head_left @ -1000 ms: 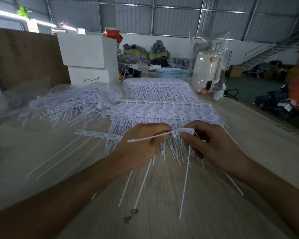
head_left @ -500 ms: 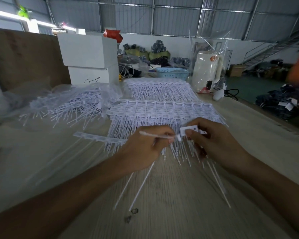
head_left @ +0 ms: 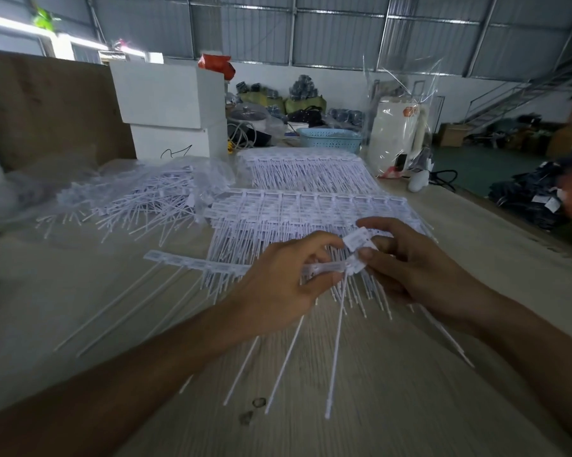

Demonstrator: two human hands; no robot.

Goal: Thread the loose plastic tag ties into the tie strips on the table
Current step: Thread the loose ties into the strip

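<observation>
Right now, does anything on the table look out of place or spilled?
Nothing looks damaged. The loose ties lie in a jumbled heap half out of a clear bag at the left, unlike the neat stacks of strips. Two small dark marks sit on the table near its front edge; I cannot tell what they are.
</observation>
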